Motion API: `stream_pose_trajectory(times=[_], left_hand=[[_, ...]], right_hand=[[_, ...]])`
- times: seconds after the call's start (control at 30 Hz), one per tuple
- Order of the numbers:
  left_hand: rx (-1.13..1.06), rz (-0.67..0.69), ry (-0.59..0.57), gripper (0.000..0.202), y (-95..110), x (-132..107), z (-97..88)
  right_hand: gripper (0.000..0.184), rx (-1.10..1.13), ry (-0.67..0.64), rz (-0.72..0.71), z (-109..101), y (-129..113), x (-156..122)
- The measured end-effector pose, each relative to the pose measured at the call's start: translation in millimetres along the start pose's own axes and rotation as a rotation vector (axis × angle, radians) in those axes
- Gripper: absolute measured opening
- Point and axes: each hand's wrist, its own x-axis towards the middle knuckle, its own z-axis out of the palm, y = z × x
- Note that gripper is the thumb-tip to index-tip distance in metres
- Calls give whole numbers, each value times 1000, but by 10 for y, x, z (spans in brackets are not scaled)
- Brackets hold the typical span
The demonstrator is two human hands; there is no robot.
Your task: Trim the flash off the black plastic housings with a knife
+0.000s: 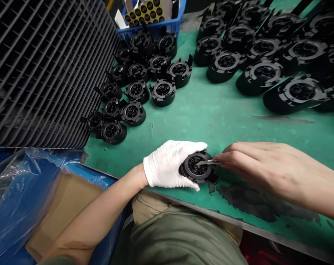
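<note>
My left hand [168, 165], in a white glove, is wrapped around the side of a round black plastic housing [193, 172] near the table's front edge. The ribbed face of the housing points up. From the right, my bare right hand [247, 162] pinches a pair of metal tweezers [209, 162]. Their tips reach the middle of the housing; whether they grip anything there is too small to tell. The fingers of my right hand are partly hidden behind its back.
Several similar black housings [163, 90] stand at the back left, and larger black cylinders [301, 92] at the back right. A blue bin [169, 25] holds a yellow sticker sheet [145, 13]. Grey grid racks [42, 73] rise at left. The green table top [189, 117] has dark worn patches.
</note>
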Motion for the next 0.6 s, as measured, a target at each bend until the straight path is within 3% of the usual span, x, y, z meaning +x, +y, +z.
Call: stream_pose_trajectory(times=[0.1, 0.3, 0.47, 0.6], left_hand=[[-7, 18, 3, 128, 4, 13, -7], [-6, 4, -16, 126, -8, 32, -10], [-8, -34, -36, 128, -12, 23, 1], [-15, -11, -22, 126, -56, 26, 44]], right_hand=[[29, -35, -8, -79, -15, 61, 27], [32, -41, -71, -96, -5, 94, 35], [34, -104, -34, -197, -48, 18, 68], [32, -57, 27, -193, -28, -1, 71]])
